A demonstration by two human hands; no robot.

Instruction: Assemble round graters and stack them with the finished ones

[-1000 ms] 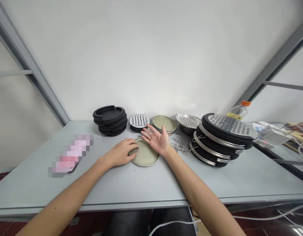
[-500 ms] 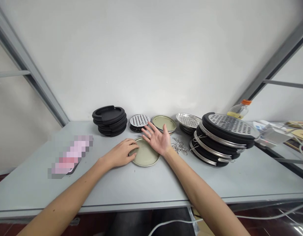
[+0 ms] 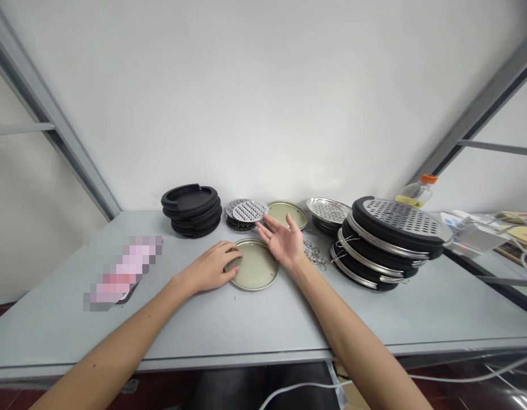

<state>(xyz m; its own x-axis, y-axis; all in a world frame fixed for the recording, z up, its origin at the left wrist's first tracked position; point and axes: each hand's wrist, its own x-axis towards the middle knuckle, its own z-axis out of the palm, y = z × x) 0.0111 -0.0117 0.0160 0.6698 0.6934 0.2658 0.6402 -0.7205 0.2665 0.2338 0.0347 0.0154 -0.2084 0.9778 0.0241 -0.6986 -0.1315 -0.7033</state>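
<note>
A shallow olive-grey round dish (image 3: 257, 267) lies on the table before me. My left hand (image 3: 214, 265) curls over its left rim, fingers and thumb bent around the edge. My right hand (image 3: 284, 242) is palm up above the dish's upper right side, thumb spread well away from the fingers. Its fingertips meet the right edge of a perforated metal grater disc (image 3: 250, 210). That disc sits off-centre over a stack of similar discs (image 3: 234, 212). Just behind the right hand is a pile of more olive dishes (image 3: 284, 212).
Black rings (image 3: 191, 205) are stacked at back left, near a blurred pink object (image 3: 126, 270). To the right lie wire clips (image 3: 317, 256), shiny perforated plates (image 3: 329, 209) and a tall stack of black-rimmed graters (image 3: 387, 245). An orange-capped bottle (image 3: 417, 193) stands behind.
My right hand has moved slightly right, and the top grater disc has slid right, partly off its stack. My left hand and the dish in front stay put.
</note>
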